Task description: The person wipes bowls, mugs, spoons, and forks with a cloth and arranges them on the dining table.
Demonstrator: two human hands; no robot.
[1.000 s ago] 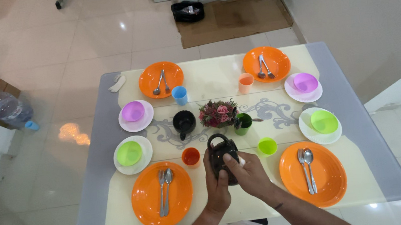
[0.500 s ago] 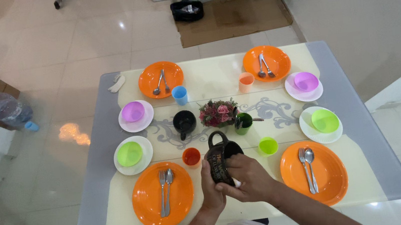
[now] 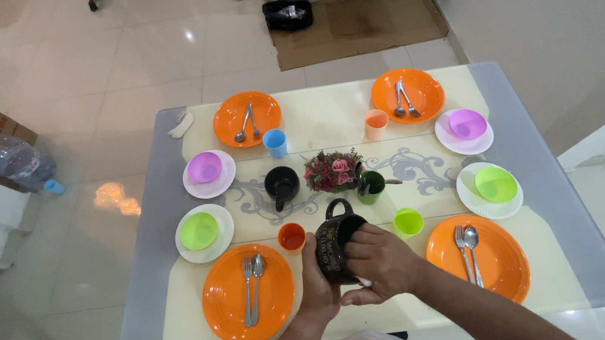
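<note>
From the head camera, looking down: both hands are at the near edge of the worktop (image 3: 553,240), midway between the two near orange plates. The left hand (image 3: 317,286) is clenched round the side of a dark mug (image 3: 335,241), holding it just above the near edge. A second ago the mug hung almost mouth-down with its handle uppermost; now it is tipped, mouth toward the right hand, handle pointing at the flower pot (image 3: 333,172) in the middle. The right hand (image 3: 381,263) has shifted from the mug's base to its mouth, fingers curled over the rim around something small and white; a bit of it peeks out below the palm. It looks like a cloth or tissue, though I cannot tell for sure. My guess is that the wiping has moved from the outside of the mug to its rim and inside.

Nothing else has stirred: the near left orange plate (image 3: 228,315) carries its fork and spoon, the small orange cup (image 3: 291,236) stands just left of the mug, the lime cup (image 3: 408,222) just right of the hands.
</note>
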